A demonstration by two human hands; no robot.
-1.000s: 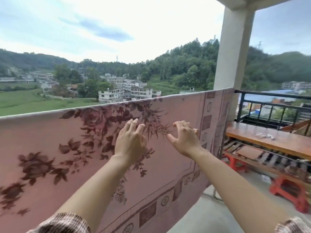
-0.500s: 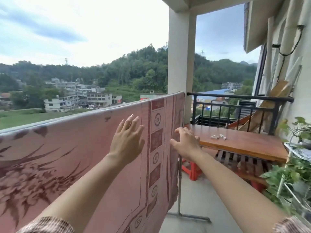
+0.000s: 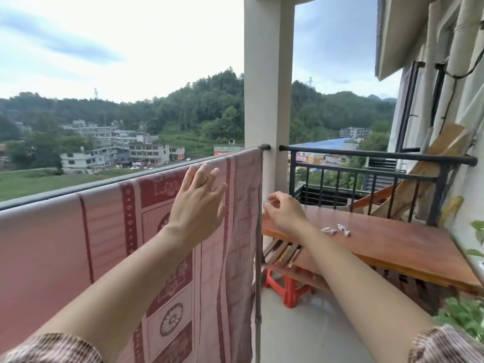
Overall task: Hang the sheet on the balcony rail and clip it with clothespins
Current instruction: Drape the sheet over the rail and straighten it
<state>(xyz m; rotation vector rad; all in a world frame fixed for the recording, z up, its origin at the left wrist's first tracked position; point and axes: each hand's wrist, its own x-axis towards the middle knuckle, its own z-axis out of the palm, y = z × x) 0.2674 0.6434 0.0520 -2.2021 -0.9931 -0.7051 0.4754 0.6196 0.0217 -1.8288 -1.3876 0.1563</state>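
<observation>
Sheet (image 3: 110,231): pink patterned cloth, draped over the balcony rail (image 3: 265,147), right edge hanging just short of the rail's end; no pins visible on it. Judged light, soft and limp, liable to slide on the smooth rail; best gripped along the top fold, where a pin can bite cloth and rail together. Left hand (image 3: 199,203): fingers spread, laid against the sheet near its upper right corner. Right hand (image 3: 284,213): fingers loosely curled, holding nothing, just beside the sheet's right edge. Clothespins (image 3: 337,230): small, white, loose toward the table's (image 3: 392,250) left end.
</observation>
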